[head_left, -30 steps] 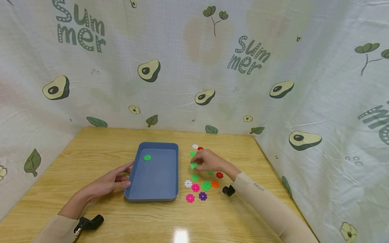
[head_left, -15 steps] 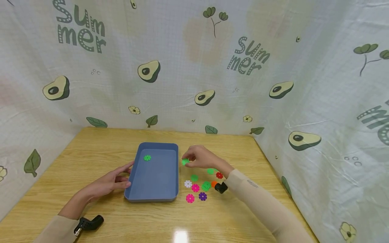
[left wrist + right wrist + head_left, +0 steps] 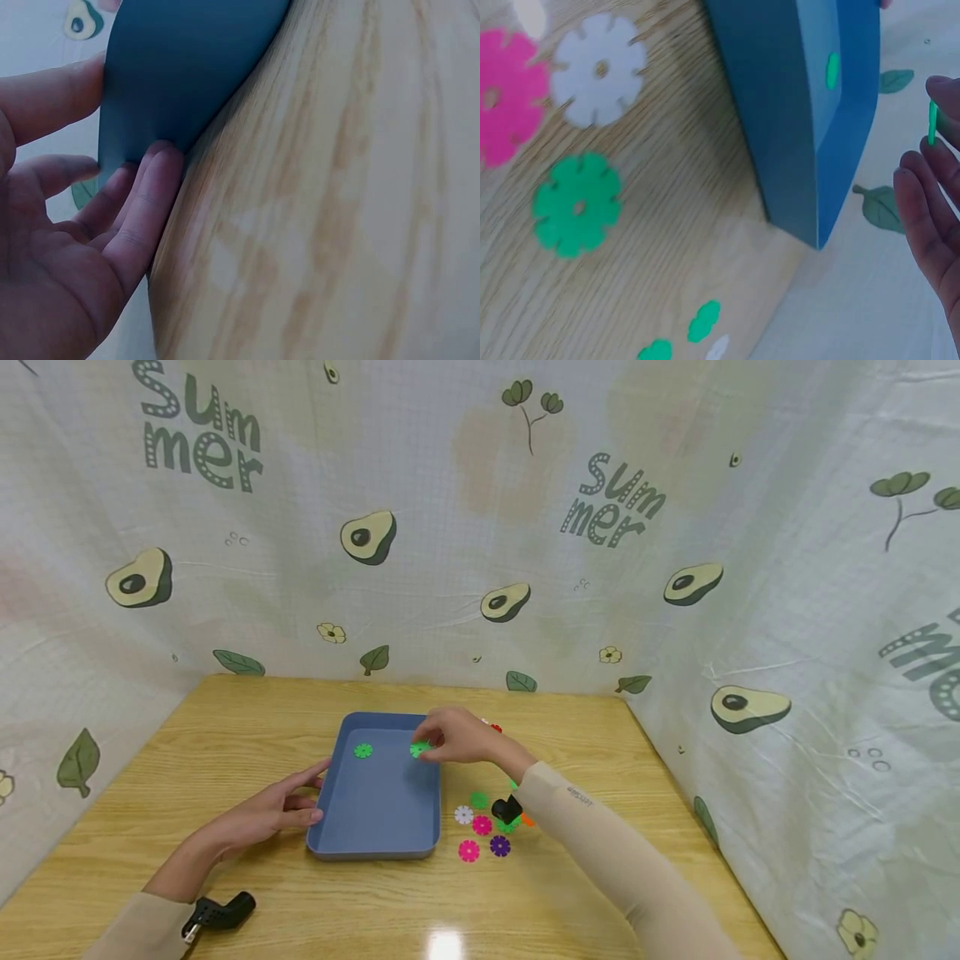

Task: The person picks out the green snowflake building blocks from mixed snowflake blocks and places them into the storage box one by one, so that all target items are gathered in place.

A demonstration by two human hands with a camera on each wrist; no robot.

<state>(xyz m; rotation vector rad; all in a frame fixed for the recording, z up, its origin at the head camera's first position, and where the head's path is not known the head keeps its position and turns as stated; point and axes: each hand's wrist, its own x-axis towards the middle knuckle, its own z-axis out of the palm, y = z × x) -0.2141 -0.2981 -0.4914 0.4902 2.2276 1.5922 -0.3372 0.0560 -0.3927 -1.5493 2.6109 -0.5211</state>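
Note:
My right hand [image 3: 459,737] pinches a green snowflake building disc [image 3: 417,749] over the right back part of a blue tray [image 3: 382,806]. Seen edge-on in the right wrist view, that held disc [image 3: 932,124] stands between thumb and fingers, apart from the tray wall. Another green disc [image 3: 363,750] lies flat inside the tray, toward its far left. My left hand [image 3: 262,810] rests against the tray's left side. In the left wrist view its relaxed fingers [image 3: 154,187] touch the outer wall.
Right of the tray lie several loose discs, among them a white one [image 3: 464,814], a pink one [image 3: 468,851], a purple one [image 3: 500,846] and a green one [image 3: 479,800]. My right sleeve [image 3: 592,827] partly covers others. A patterned cloth [image 3: 450,527] hangs behind the wooden table [image 3: 360,910].
My right hand has lifted the green disc from among the loose ones and carried it left, over the tray. My left hand and the tray have stayed in place.

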